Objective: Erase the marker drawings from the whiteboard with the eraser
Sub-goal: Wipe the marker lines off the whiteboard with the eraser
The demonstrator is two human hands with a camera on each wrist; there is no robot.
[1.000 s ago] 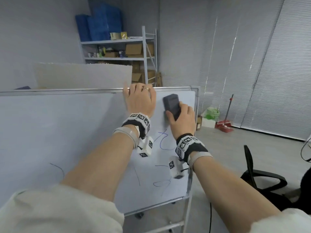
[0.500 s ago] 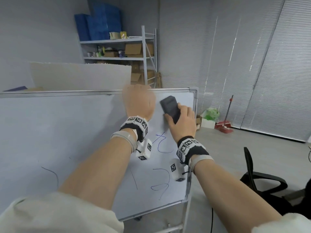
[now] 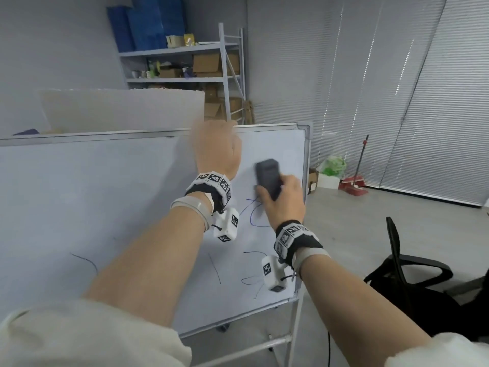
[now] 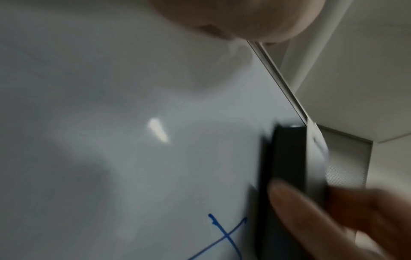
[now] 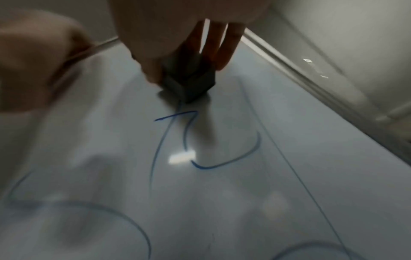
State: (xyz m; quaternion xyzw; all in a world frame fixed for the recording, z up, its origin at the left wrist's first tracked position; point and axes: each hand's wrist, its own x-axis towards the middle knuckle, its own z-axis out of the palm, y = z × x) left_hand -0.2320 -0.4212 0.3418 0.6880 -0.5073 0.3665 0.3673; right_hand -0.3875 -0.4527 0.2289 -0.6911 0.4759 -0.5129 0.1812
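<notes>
Two hands on the job, both up near the far right corner of the whiteboard (image 3: 105, 207). R hand (image 3: 284, 201) grasps the dark grey eraser (image 3: 267, 174), thumb on one long side and fingers on the other, felt face flat to the board; that grip probably lets the palm push straight in while wiping. Eraser sits just above a blue marker scribble (image 3: 255, 210), and in the right wrist view its lower corner touches the top of that blue stroke (image 5: 177, 112).

L hand (image 3: 215, 152) is at the board's top rail (image 3: 105, 133), to the left of the eraser. It's motion-blurred, so can't tell if the fingers hook over the edge or lie flat. Likely it's there to steady the wheeled stand vs the wiping push.

Area around and above the eraser looks clean. Still to go, as I judge it: the blue scribble, thinner curves nearer and lower right (image 3: 251, 280), a short stroke mid-board (image 3: 214, 268), and a dark arc far to the left (image 3: 84, 260). So task is partly done at best.

Bkgd: metal shelving w/ cardboard boxes (image 3: 185, 62), blinds (image 3: 397, 88), a black office chair (image 3: 407, 274) at right.
</notes>
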